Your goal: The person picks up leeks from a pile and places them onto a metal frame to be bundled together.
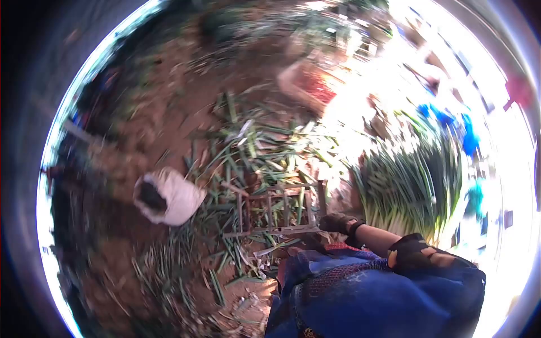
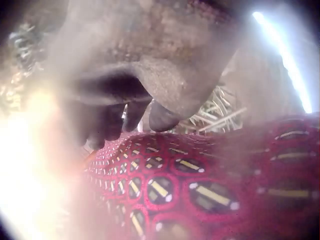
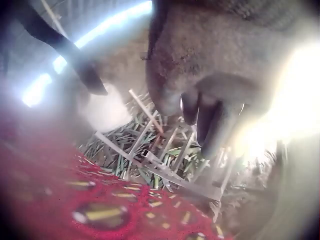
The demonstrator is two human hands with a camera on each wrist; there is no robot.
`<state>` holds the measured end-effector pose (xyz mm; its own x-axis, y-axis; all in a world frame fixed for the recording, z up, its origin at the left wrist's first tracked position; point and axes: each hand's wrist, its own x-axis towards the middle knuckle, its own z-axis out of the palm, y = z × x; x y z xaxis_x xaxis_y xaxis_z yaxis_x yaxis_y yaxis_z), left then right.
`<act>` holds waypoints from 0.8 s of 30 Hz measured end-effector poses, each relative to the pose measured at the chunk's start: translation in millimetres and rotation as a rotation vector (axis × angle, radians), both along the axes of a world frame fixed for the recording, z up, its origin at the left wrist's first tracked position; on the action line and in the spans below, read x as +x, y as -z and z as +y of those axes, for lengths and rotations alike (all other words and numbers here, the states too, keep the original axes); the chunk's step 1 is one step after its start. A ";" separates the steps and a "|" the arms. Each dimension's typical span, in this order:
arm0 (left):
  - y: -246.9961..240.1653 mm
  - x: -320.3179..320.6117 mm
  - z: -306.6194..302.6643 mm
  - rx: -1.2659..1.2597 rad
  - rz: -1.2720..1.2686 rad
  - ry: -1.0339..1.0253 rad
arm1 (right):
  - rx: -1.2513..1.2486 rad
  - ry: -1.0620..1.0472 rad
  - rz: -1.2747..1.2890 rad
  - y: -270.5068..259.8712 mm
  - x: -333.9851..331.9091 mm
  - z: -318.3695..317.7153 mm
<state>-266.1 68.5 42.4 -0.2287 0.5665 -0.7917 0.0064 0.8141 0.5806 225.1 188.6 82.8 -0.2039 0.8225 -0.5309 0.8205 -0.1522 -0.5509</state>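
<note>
Our left hand (image 2: pixel 150 65), fingers loosely bent, is near red cloth (image 2: pixel 165 172); our right hand (image 3: pixel 212 70), also slack, near a rack (image 1: pixel 276 230) among leaves (image 1: pixel 225 163). We see nothing held in either.

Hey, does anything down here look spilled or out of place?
Yes: loose green leaves lie strewn across the ground, around the slatted frame and visible through its gaps. They look untidy beside the neatly aligned green stalks at the head view's right. Whether spilled or discarded, I can't tell.

Cloth garment (image 2: pixel 210 192); matt sack (image 1: pixel 183 197)
</note>
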 end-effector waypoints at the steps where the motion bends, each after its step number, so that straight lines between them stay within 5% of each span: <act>1: -3.1 3.8 18.2 -0.005 0.004 0.037 | -0.046 0.099 -0.017 1.5 18.3 -18.2; 6: -18.3 45.3 94.1 -0.007 0.012 0.229 | -0.032 0.456 -0.109 63.5 119.4 -153.6; 8: -22.6 66.4 120.6 -0.008 0.010 0.320 | -0.220 0.828 -0.127 48.7 145.9 -214.9; 9: -24.7 77.4 133.0 -0.007 0.006 0.360 | -0.288 0.827 -0.200 21.0 155.3 -237.6; 10: -27.4 90.4 144.5 -0.005 0.001 0.402 | -0.310 0.988 -0.282 98.2 172.8 -286.9; 16: -34.4 156.4 199.5 -0.001 -0.013 0.694 | -0.278 1.518 -0.178 58.1 119.3 -408.3; 19: 31.6 166.3 235.0 0.058 -0.106 0.919 | -0.176 1.273 -0.265 40.2 56.1 -418.5; 21: 33.2 183.4 234.0 0.026 -0.158 0.997 | -0.420 1.406 -0.108 52.2 16.7 -417.0; 22: 28.2 191.4 228.6 0.071 -0.161 1.096 | -0.166 1.283 -0.164 69.2 -9.4 -426.4; 23: 23.8 197.2 223.1 0.118 -0.165 1.190 | -0.265 1.082 -0.181 67.6 -19.2 -426.1; 24: 16.3 199.1 216.7 0.122 -0.044 1.334 | -0.335 1.173 -0.160 65.3 -34.1 -424.4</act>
<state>-67.0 285.1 26.1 0.5745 0.4019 -0.7130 0.7293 0.1441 0.6688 191.0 -235.8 17.5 0.6538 0.2820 -0.7022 0.1460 -0.9575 -0.2486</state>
